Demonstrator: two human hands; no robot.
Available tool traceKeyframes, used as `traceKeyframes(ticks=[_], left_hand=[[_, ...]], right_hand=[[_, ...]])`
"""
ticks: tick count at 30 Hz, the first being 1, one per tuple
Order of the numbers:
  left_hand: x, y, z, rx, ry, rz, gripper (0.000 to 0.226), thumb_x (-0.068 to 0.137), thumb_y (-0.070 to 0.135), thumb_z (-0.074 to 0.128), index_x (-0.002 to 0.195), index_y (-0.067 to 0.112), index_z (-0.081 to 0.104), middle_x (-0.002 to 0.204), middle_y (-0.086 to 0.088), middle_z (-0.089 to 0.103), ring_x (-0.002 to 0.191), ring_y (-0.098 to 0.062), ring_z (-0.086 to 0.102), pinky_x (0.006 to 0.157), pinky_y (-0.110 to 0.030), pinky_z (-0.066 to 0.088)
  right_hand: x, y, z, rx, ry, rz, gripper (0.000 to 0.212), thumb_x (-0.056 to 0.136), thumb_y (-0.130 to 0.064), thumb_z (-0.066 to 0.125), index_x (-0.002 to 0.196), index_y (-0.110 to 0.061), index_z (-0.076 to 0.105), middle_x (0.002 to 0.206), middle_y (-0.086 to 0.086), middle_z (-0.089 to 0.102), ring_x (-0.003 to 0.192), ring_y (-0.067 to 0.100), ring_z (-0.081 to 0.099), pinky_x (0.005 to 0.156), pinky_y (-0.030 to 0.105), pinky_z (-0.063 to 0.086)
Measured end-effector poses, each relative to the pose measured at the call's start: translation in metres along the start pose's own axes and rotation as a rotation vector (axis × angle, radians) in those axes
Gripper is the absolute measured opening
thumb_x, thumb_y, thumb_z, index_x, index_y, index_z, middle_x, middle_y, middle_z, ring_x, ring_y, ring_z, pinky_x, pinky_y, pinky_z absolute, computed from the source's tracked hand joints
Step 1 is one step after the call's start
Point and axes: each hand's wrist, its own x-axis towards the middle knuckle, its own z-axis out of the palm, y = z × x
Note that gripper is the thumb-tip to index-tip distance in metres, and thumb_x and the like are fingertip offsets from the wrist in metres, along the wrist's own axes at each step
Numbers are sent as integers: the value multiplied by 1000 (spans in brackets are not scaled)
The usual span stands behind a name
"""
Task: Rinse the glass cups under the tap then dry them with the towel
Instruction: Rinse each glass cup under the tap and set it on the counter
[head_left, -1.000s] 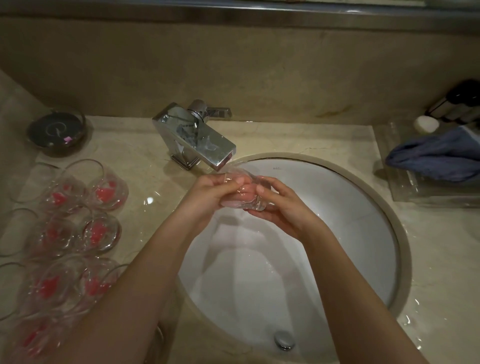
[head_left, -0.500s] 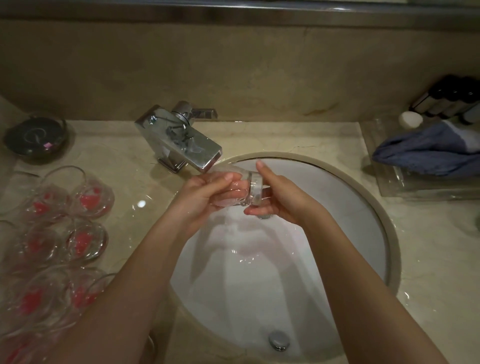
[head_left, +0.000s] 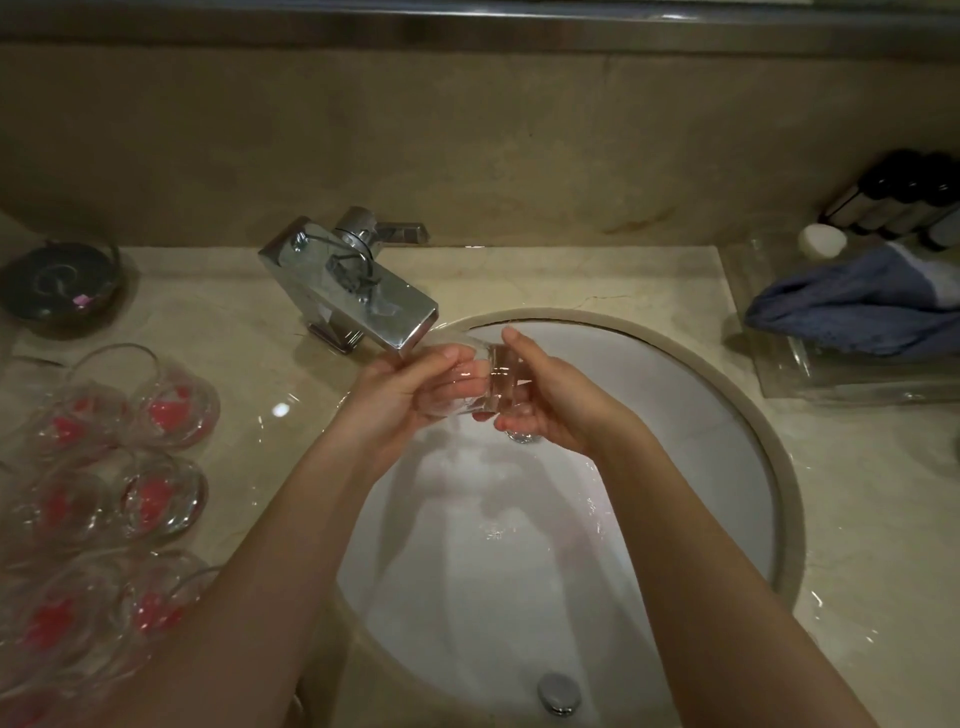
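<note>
**Cup held under the tap**

Both hands are over the white sink (head_left: 727, 415), right below the spout of the chrome tap (head_left: 358, 296). Between them lies a clear glass cup (head_left: 488, 384), tipped on its side. The left hand (head_left: 400, 395) wraps its fingers round the cup's open end, and the right hand (head_left: 556, 405) grips the thick base, thumb on top. Water runs down from the cup into the basin, where the drain plug (head_left: 558, 693) sits near the front edge.

On the wet counter (head_left: 857, 493) to the left stands a cluster of more cups (head_left: 156, 452), each with something red showing in the bottom. Behind them sits a dark bowl (head_left: 60, 286). Over on the right, a blue towel (head_left: 852, 306) lies bunched on a clear tray (head_left: 831, 384), with a white soap (head_left: 822, 240) and dark bottles (head_left: 898, 197) behind it.
</note>
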Motion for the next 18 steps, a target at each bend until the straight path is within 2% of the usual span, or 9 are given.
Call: traceKeyframes(ticks=[3, 6, 8, 10, 12, 13, 15, 16, 18], left_hand=[[3, 1, -3, 46, 0, -23, 21, 94, 15, 57, 81, 19, 73, 79, 1, 76, 69, -11, 73, 67, -28, 45], [3, 0, -5, 50, 16, -42, 21, 95, 13, 56, 82, 18, 71, 80, -1, 76, 71, -12, 74, 65, -26, 45], [2, 0, -5, 29, 12, -43, 14, 95, 11, 56, 90, 13, 69, 78, -1, 76, 70, -12, 74, 60, -21, 51], [1, -2, -4, 40, 13, -59, 13, 94, 13, 57, 101, 10, 67, 82, -1, 77, 71, -11, 73, 63, -20, 53], [1, -4, -6, 64, 11, -80, 18, 93, 16, 58, 108, 12, 66, 86, 0, 77, 77, -11, 74, 72, -26, 54], [0, -4, -6, 80, 8, -88, 16, 93, 18, 59, 105, 14, 68, 87, 1, 77, 79, -10, 74, 79, -31, 51], [-2, -4, -7, 101, 5, -104, 12, 93, 19, 59, 96, 18, 70, 87, 4, 77, 82, -9, 74, 88, -39, 43], [-2, -5, -7, 94, 10, -108, 12, 93, 19, 58, 94, 18, 71, 86, 4, 77, 81, -8, 74, 89, -40, 41], [-2, -6, -8, 76, 17, -103, 12, 93, 17, 58, 94, 17, 70, 86, 4, 77, 79, -7, 73, 88, -39, 42]], right_hand=[[1, 3, -4, -68, -33, -70, 25, 95, -26, 61, 113, -9, 65, 97, 11, 65, 75, 19, 68, 67, 25, 57], [6, 6, -7, -166, -39, -163, 32, 87, -8, 69, 116, -21, 63, 109, 9, 63, 89, 19, 66, 78, 29, 56], [5, 5, -2, -139, -23, -122, 27, 91, -23, 67, 117, -17, 65, 113, 15, 64, 90, 22, 67, 80, 32, 58], [4, 3, 1, -145, 8, -29, 45, 96, -45, 54, 112, -5, 68, 103, 19, 64, 84, 25, 68, 72, 30, 59], [5, 3, 2, -143, 24, -3, 57, 98, -47, 48, 113, 6, 65, 96, 22, 61, 78, 24, 66, 64, 26, 58], [6, 4, 2, -136, 12, -21, 51, 99, -41, 51, 115, 6, 64, 97, 21, 60, 78, 23, 66, 65, 26, 58], [8, 6, 0, -136, -16, -100, 29, 94, -23, 64, 116, -4, 63, 105, 17, 60, 87, 22, 66, 76, 31, 59], [8, 7, -2, -153, -19, -143, 27, 89, -14, 69, 115, -12, 62, 109, 13, 60, 91, 22, 66, 80, 32, 58], [10, 9, -6, -152, -32, -177, 36, 83, -5, 74, 113, -21, 62, 114, 4, 60, 97, 20, 66, 82, 32, 56]])
